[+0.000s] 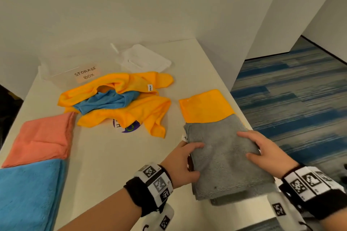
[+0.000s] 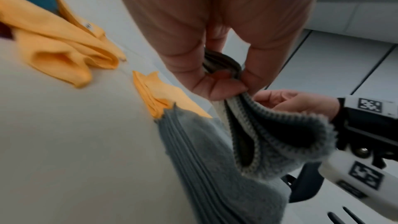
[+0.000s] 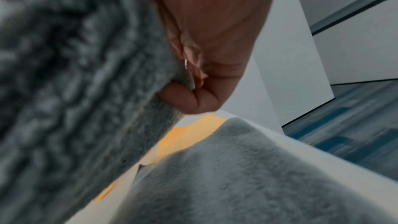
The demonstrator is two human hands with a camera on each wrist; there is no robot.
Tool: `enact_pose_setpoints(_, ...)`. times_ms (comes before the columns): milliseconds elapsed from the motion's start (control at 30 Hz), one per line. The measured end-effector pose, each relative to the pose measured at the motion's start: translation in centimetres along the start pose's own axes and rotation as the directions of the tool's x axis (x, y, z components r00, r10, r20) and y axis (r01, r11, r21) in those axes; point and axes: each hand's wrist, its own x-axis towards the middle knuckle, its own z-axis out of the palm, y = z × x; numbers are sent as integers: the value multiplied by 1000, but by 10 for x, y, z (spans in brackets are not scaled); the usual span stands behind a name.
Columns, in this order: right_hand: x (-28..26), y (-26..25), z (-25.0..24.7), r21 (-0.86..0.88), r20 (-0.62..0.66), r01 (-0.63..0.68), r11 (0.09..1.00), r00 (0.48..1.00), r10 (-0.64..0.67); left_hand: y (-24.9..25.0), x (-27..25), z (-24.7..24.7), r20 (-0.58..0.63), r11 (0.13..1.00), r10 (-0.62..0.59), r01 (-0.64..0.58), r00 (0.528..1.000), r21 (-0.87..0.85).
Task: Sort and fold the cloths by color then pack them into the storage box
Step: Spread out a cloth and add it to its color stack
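Note:
A folded grey cloth (image 1: 223, 157) is held over a grey stack at the table's right front. My left hand (image 1: 183, 161) grips its left edge, thumb on top, and pinches the hem (image 2: 232, 72). My right hand (image 1: 262, 149) grips its right edge with fingers curled round the fabric (image 3: 150, 101). A folded yellow cloth (image 1: 204, 107) lies just beyond, partly under the grey. A loose heap of yellow cloths (image 1: 127, 110) with a blue cloth (image 1: 107, 101) in it sits mid-table. The clear storage box (image 1: 78, 71) stands at the back left.
A folded pink cloth (image 1: 43, 137) and a folded blue cloth (image 1: 28, 193) lie along the left side. The box's clear lid (image 1: 144, 58) rests behind the heap. The table's right edge (image 1: 238, 103) drops to blue striped carpet. A wall stands close behind.

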Motion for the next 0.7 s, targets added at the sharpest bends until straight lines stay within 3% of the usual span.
enact_pose_setpoints(200,-5,30,-10,-225,171,-169,960,963,210,15,24,35,110,980,-97,75,989,184)
enact_pose_setpoints(400,2,44,7,-390,204,-204,898,932,301,13,33,53,119,954,-173,136,978,267)
enact_pose_setpoints(500,5,43,10,-473,166,-206,857,934,316,12,30,55,75,928,-220,185,973,324)
enact_pose_setpoints(567,3,37,9,-555,75,-229,800,944,322,13,26,53,4,878,-226,202,974,434)
enact_pose_setpoints(633,0,25,5,-617,-47,-257,744,955,291,17,23,47,-60,802,-175,178,983,570)
enact_pose_setpoints(700,-1,13,6,-602,-112,-255,756,965,236,24,24,43,-77,737,-95,122,992,665)
